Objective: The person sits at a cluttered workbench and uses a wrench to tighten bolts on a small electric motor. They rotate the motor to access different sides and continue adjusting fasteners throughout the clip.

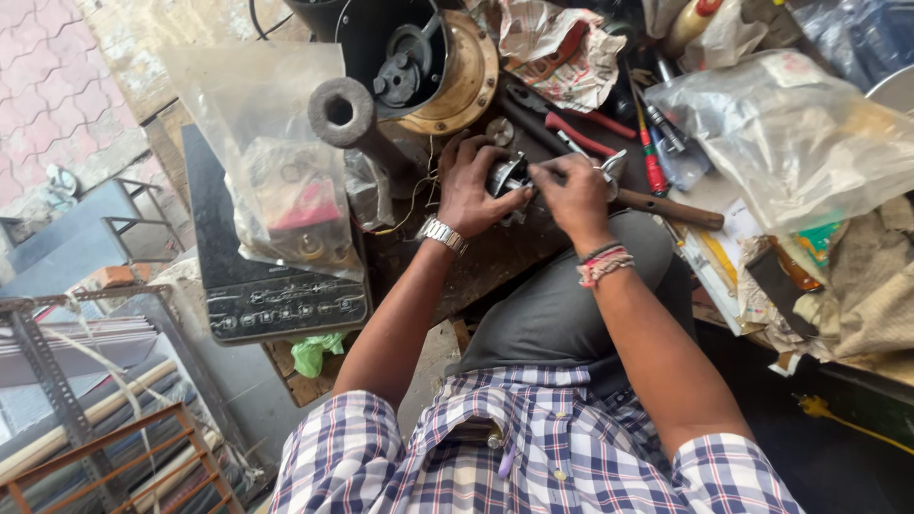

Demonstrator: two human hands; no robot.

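Motor part (pixel 507 177) being gripped by left hand (pixel 473 186); right hand (pixel 569 187) pinching its edge; clear bag (pixel 276 162) left of left hand holding red-labelled parts.

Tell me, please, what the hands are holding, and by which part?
The left hand cups a small metal motor part around its side; the right hand pinches its top edge.

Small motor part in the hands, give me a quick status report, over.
Left hand cups the small motor part from the side. Right hand pinches at its top. Hammer and red-handled pliers lie close beside the hands on the workbench.
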